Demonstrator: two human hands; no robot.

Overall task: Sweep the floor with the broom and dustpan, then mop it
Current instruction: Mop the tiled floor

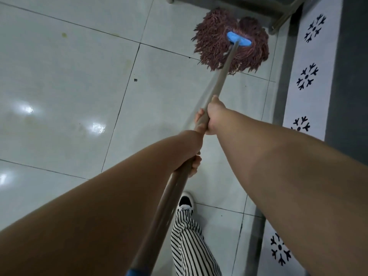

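Head view: The mop [232,43] rests on the tiled floor [69,86] at the upper right, its reddish-brown strands spread flat around a blue clamp [238,38]. The strands lie just beside a grey furniture leg [278,24] and near the grey skirting [282,92] of the wall. The mop handle [221,80] runs diagonally from the clamp down toward the lower centre, where a blue section [132,272] shows. The right hand [214,118] grasps the handle higher up, fingers wrapped round it. The left hand [192,156] grasps the handle lower down, fingers curled about it. Both forearms are extended. Below the handle, a striped trouser leg [191,242] and a white shoe [186,201] stand on the floor. Snowflake-patterned tiles [310,62] line the wall at right.
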